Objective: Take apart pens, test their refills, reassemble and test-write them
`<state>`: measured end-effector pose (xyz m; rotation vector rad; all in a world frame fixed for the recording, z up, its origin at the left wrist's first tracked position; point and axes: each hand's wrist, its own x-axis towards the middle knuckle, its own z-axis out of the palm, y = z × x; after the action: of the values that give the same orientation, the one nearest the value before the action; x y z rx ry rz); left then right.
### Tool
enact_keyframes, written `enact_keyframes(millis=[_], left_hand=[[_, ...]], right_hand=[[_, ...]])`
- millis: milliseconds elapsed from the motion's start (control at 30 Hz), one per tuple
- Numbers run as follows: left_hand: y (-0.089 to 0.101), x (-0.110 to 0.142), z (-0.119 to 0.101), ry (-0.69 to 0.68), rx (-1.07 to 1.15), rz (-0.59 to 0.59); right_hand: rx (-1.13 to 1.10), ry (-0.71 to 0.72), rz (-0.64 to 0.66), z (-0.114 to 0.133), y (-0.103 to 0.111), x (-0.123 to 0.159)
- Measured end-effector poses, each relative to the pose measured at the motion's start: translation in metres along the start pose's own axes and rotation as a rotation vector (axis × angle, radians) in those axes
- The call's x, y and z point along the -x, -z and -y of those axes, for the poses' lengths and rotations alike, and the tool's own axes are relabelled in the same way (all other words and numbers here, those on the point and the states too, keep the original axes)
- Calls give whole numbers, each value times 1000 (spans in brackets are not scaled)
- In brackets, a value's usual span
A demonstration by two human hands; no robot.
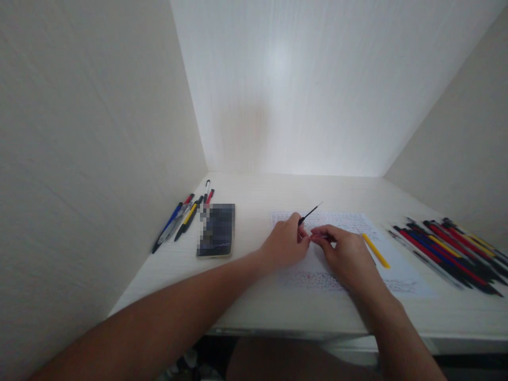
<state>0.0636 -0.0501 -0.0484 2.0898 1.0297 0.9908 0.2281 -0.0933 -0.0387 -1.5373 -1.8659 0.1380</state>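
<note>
My left hand [284, 241] is closed around a black pen part with a thin ink refill [309, 214] that points up and to the right. Its thumb and fingertips meet those of my right hand [351, 256]. The right fingers are pinched together on something small and dark that I cannot make out. Both hands are over a sheet of paper [305, 280] covered in rows of small handwriting. Just right of my right hand, a yellow pen barrel [375, 251] lies slanted on the sheet. A thin dark piece beside it is partly hidden by the hand.
A dark phone [217, 230], partly pixelated, lies left of the paper. Beyond it, several pens [174, 219] lie by the left wall. Many red, blue, yellow and black pens [452, 251] are spread at the right. Pale panels enclose the white desk [254, 190] on three sides.
</note>
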Motion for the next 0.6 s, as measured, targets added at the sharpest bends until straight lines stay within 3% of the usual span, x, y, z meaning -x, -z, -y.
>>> enact_keyframes(millis=[167,367,600], left_hand=[[-2,0,-3,29,80,-75],[-5,-4,-4,63,360,-99],[-3,-5,-6,2,399,-162]], right_hand=[[-37,34,-106,2,1,1],[-187,-12,-180,-1,1,1],[-592,-134,-75,-14,5,-2]])
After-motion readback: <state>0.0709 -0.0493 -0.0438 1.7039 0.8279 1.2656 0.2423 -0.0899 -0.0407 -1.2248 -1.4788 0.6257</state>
